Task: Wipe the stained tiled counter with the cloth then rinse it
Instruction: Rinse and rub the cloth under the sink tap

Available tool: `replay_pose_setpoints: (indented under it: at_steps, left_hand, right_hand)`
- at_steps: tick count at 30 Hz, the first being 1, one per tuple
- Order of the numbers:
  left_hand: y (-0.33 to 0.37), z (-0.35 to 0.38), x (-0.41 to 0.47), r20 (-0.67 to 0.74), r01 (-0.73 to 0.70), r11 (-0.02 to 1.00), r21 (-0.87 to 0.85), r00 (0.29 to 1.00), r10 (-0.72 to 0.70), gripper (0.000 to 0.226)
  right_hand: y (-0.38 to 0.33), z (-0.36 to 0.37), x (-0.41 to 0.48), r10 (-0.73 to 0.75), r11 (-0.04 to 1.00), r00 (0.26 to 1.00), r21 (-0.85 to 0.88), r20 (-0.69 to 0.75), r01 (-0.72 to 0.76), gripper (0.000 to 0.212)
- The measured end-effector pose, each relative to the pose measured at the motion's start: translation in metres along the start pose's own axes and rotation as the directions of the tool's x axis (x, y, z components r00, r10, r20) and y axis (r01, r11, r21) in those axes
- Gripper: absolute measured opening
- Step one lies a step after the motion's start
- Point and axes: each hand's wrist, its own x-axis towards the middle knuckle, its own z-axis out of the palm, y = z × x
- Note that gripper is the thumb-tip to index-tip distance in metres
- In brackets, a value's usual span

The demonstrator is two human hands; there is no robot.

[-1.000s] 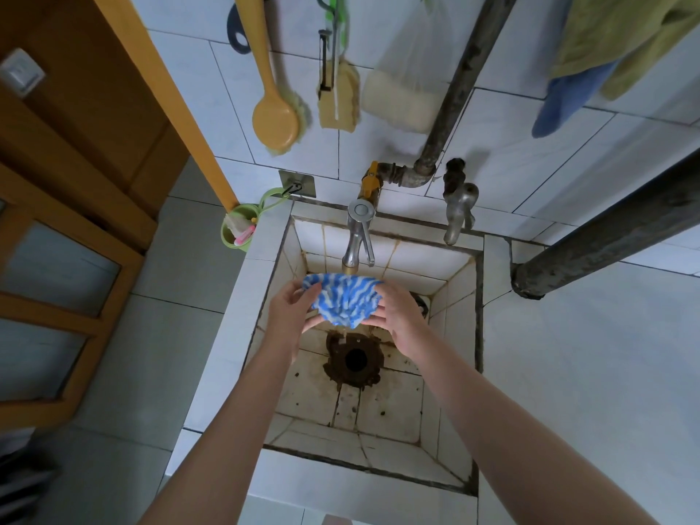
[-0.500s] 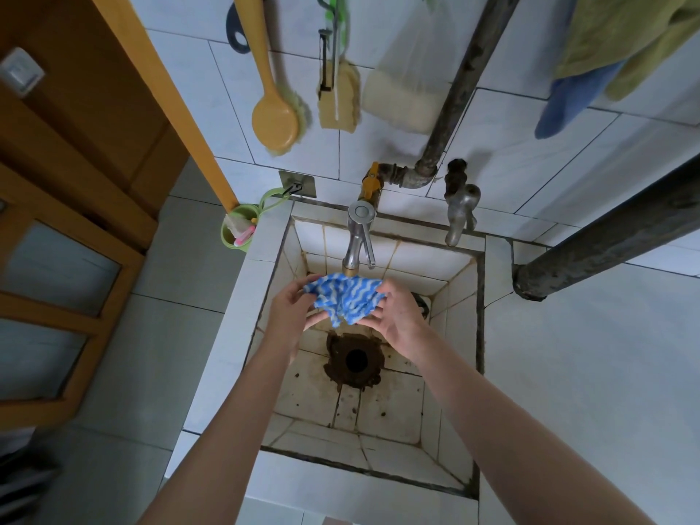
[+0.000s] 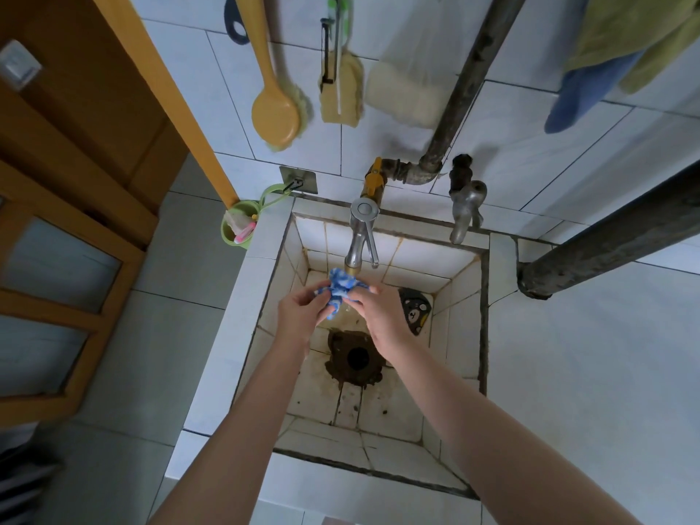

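Past the near rim of the stained white-tiled sink basin (image 3: 341, 498), a dark rusty drain hole (image 3: 357, 357) sits in the basin floor. Above it, the left hand (image 3: 299, 316) and the right hand (image 3: 382, 316) both grip the bunched blue-and-white striped cloth (image 3: 341, 288), fingers curled round it. The cloth lies just under the chrome lever tap (image 3: 361, 236). Farther left, a yellow long-handled plastic brush (image 3: 274, 115) hangs on the wall.

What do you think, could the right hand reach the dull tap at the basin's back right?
Probably yes: the dull tap sits just beyond the right hand, with open air between. But that hand grips the cloth together with the left hand, so it would have to let go first.
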Motion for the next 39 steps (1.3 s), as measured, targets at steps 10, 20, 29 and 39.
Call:
replay_pose_setpoints:
  at_steps: [10,20,29,39]
  left_hand:
    - [-0.003,0.008,-0.009,0.096,-0.016,1.0,0.019,0.995,0.014,0.026]
    - [0.006,-0.001,-0.008,-0.031,-0.028,0.999,-0.031,0.999,0.027,0.022]
    - [-0.003,0.018,-0.015,0.004,-0.042,0.998,-0.049,0.999,0.043,0.03]
    - [0.002,0.015,-0.017,-0.014,-0.166,0.984,0.068,0.986,0.167,0.032]
  right_hand:
    - [0.015,0.011,0.011,-0.065,0.996,0.998,0.067,0.016,0.064,0.027]
    - [0.004,-0.003,0.014,-0.135,0.968,0.991,-0.214,-0.019,0.128,0.023]
    - [0.011,0.024,-0.005,-0.133,0.991,0.991,-0.031,0.016,0.134,0.025]
    - [0.004,0.019,-0.012,-0.136,0.98,0.958,-0.108,0.253,0.167,0.034]
